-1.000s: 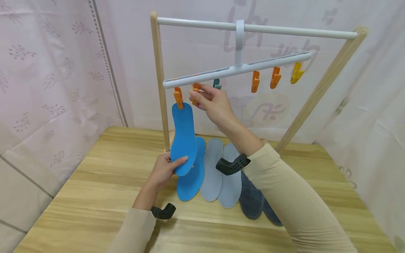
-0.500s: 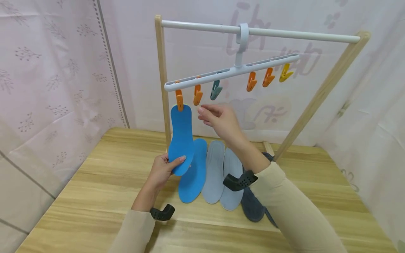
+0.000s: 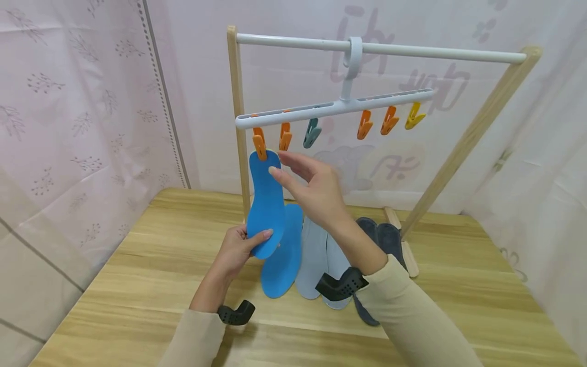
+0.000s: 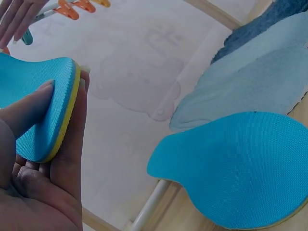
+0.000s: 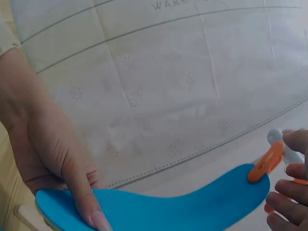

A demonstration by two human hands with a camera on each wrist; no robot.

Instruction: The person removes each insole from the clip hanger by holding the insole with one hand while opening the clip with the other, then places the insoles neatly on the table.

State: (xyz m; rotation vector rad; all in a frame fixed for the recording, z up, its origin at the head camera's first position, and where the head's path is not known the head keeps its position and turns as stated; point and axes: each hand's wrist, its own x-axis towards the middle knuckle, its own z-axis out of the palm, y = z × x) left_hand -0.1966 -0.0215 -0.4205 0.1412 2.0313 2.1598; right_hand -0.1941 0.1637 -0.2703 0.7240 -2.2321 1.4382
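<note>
A blue insole (image 3: 267, 204) with a yellow underside hangs by its narrow end from an orange clip (image 3: 259, 144) on the left end of a white hanger (image 3: 293, 115). My left hand (image 3: 234, 250) pinches the insole's wide lower end, thumb on the blue face; in the left wrist view the thumb (image 4: 33, 108) presses near its yellow edge. My right hand (image 3: 316, 191) is beside the insole's upper end, thumb and fingers apart and gripping nothing. The right wrist view has its fingers (image 5: 288, 202) close to the clipped end; whether they touch it I cannot tell.
A second blue insole (image 3: 281, 265), two grey insoles (image 3: 309, 265) and dark insoles (image 3: 390, 239) lie on the wooden table (image 3: 137, 285), partly behind my right arm. A wooden rack (image 3: 477, 132) with a white rod (image 3: 435, 52) carries the hanger. Other clips include a green one (image 3: 312, 133).
My right hand let go of the second orange clip, drew back, then moved down and left to the insole's upper end. The hanger swung slightly. My left hand keeps pinching the insole.
</note>
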